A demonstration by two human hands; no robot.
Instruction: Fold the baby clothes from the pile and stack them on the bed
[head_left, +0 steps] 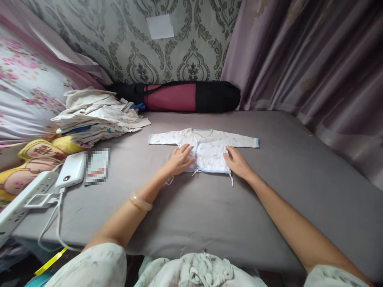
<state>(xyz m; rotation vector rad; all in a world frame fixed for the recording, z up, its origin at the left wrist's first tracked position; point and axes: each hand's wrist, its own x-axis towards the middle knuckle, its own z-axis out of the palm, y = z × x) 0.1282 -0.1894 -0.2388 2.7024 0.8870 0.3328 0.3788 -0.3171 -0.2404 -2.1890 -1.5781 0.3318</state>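
A small white baby shirt (209,153) with pale blue trim lies face up on the grey bed sheet, both sleeves stretched out sideways. Thin white ties hang from its lower edge. My left hand (180,160) rests flat on the shirt's left front, fingers spread. At the right side edge of the shirt, my right hand (237,162) has its thumb and curled forefinger closed on the cloth; its other fingers are partly hidden.
A pile of folded baby clothes (98,115) sits at the back left. Nearer me are a white power bank (71,169), a power strip (30,195), cables and a blurred packet (97,166). A black and red long bag (170,97) lies along the wall.
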